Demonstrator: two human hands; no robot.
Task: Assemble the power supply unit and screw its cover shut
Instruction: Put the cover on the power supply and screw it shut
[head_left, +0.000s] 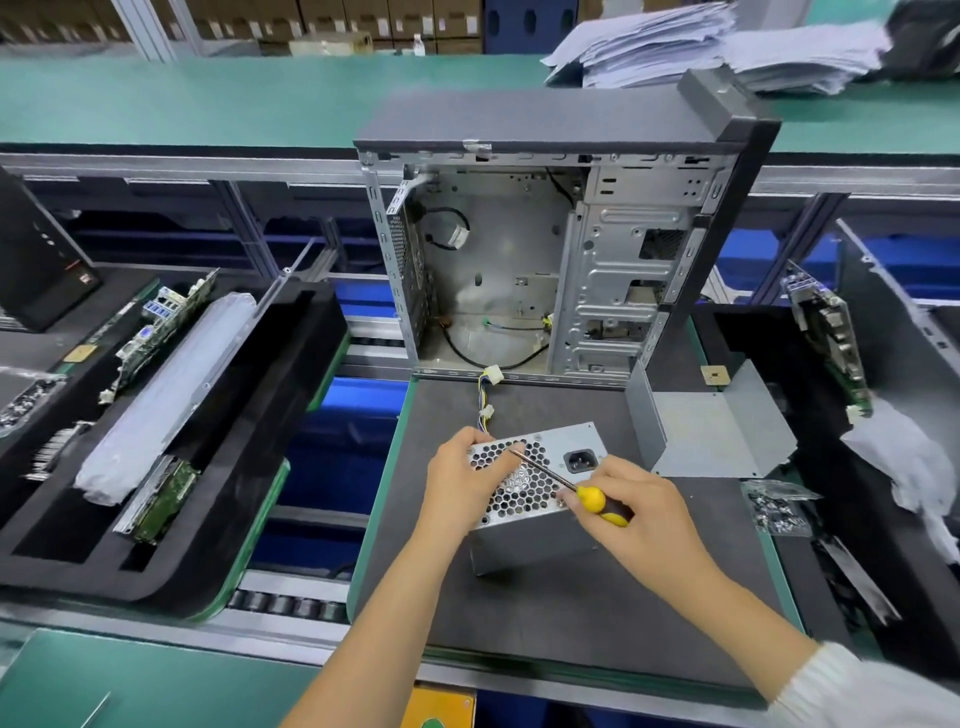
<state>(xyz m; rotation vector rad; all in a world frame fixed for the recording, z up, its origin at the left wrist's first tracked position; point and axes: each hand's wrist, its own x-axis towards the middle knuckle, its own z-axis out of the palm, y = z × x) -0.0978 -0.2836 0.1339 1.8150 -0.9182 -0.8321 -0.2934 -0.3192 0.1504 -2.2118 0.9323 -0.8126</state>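
The grey power supply unit (530, 483) stands on the dark mat (519, 623), its honeycomb grille and power socket facing up. My left hand (462, 480) grips its left edge. My right hand (639, 514) holds a screwdriver (597, 501) with a yellow and black handle. The screwdriver's tip rests on the grille near the upper left corner, beside my left thumb. A bundle of wires with white plugs (488, 395) runs from the unit toward the case.
An open computer case (545, 260) stands behind the mat. A bent grey metal cover (711, 431) lies to the right, near a bag of screws (776, 506). Black trays with circuit boards (161, 384) flank both sides. Paper stacks (727, 47) lie far back.
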